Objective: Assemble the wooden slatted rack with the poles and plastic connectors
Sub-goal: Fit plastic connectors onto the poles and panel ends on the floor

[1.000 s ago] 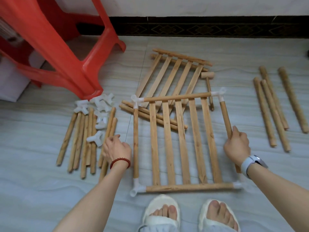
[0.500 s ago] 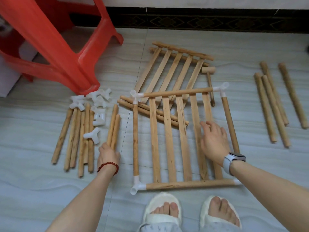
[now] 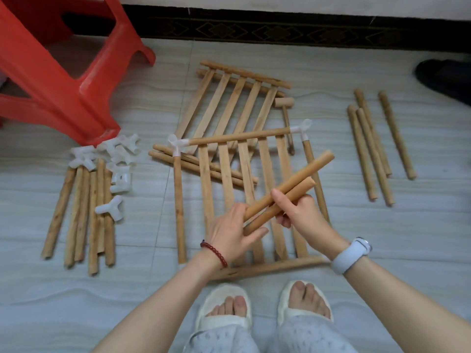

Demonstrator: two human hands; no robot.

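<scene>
Hands meet in the middle, above the rack. The left hand [image 3: 235, 229] and the right hand [image 3: 297, 208] both hold two short poles [image 3: 288, 186] that lie side by side and point up to the right. The left hand has the low ends: its thumb is under them and its fingers are on top, close together. The right hand grips the poles near the middle, with its fingers curled round them. The left wrist has a red bead bracelet [image 3: 214, 253]. The right wrist has a white watch [image 3: 351, 256].

Under the hands, the slatted rack [image 3: 221, 179] lies flat on the tiled floor [image 3: 356, 238]. It has poles along its sides. A white plastic connector [image 3: 177, 145] sits on its far left corner and another connector [image 3: 302, 128] on its far right corner. The near corners are partly hidden by the arms, so I cannot tell what is on them. A second slatted panel [image 3: 237, 98] lies behind it, partly under it, and a small wooden mallet [image 3: 284, 104] lies beside that panel.

On the left, a row of loose short poles [image 3: 84, 215] lies on the floor. A pile of white connectors [image 3: 112, 159] sits at their far end, and one connector lies on top of them. On the right, four longer poles [image 3: 374, 143] lie near each other. A red plastic stool [image 3: 58, 72] stands at the far left. Two feet in white slippers [image 3: 262, 307] are at the bottom.
</scene>
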